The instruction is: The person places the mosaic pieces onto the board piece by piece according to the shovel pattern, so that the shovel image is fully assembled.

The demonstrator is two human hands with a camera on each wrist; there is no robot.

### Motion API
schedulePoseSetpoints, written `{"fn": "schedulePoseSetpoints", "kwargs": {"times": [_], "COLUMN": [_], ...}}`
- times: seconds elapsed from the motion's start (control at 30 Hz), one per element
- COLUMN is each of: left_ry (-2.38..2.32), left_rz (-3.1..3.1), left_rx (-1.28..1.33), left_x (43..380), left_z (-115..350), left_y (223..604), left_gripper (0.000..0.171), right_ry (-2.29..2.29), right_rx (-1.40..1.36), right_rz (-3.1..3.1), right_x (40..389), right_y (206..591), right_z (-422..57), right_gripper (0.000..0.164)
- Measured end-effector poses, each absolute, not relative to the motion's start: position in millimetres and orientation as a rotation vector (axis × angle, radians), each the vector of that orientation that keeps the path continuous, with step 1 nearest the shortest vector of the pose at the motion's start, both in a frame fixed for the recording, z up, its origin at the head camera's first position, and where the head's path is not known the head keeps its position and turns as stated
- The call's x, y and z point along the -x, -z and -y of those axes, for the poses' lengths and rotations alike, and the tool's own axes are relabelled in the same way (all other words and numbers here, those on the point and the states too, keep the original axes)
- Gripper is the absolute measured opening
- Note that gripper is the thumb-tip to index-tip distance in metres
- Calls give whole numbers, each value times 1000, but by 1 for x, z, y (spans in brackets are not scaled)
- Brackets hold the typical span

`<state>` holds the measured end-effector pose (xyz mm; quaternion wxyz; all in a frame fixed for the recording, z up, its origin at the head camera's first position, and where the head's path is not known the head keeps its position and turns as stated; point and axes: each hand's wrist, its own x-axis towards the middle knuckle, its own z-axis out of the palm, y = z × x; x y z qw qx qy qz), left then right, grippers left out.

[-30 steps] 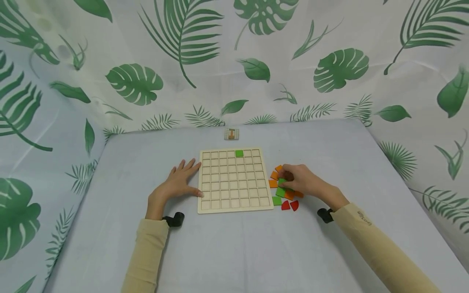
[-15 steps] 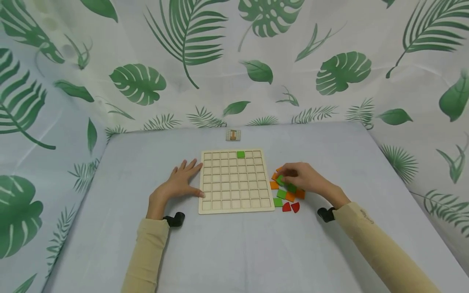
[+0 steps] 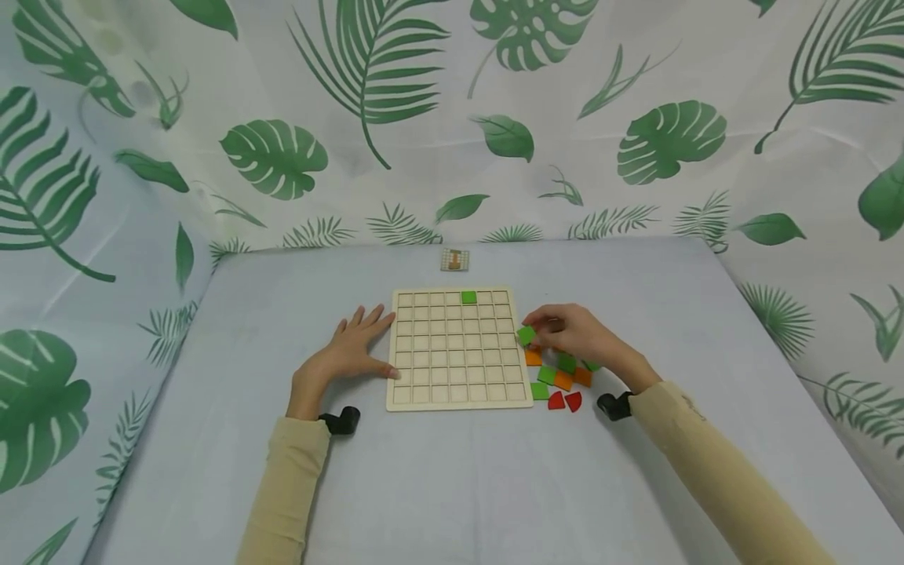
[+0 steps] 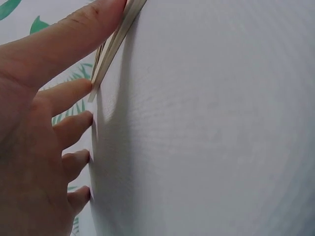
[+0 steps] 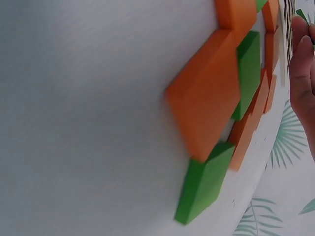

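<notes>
A pale wooden grid board (image 3: 452, 353) lies flat on the table, with one green square tile (image 3: 469, 297) in its top row. My left hand (image 3: 349, 349) rests at the board's left side, fingers spread; in the left wrist view the thumb and index fingertip touch the board's edge (image 4: 110, 59). Between the thumb and fingers of my right hand (image 3: 579, 333) I pinch another green square tile (image 3: 526, 336), raised beside the board's right edge. The right wrist view catches only part of that hand (image 5: 302, 83) at its right border.
Right of the board lie several loose orange tiles (image 3: 563, 380) and green tiles (image 3: 547, 375), some partly behind the right hand. Red quarter-round pieces (image 3: 556, 401) sit at their near side. A small patterned card (image 3: 455, 260) lies beyond the board. Leaf-printed cloth walls surround the table.
My right hand has lifted a green tile out of the loose pile and moved it left and away from me, to the board's right edge. The left hand stays put. The head view shifts slightly.
</notes>
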<state>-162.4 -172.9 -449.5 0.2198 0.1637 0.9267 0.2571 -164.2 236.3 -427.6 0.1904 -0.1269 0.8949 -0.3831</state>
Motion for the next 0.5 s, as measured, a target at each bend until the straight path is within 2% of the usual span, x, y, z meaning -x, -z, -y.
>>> {"fn": "schedulePoseSetpoints", "kwargs": {"times": [0.5], "left_ry": [-726], "left_rz": [-2526], "left_rx": [-475], "left_x": [163], "left_z": [175], "left_y": [450], "left_gripper": [112], "right_ry": [1164], "right_rx": [371], "right_rz": [-2495], "right_x": [180], "right_y": [424], "right_z": [-214], "right_gripper": [29]}}
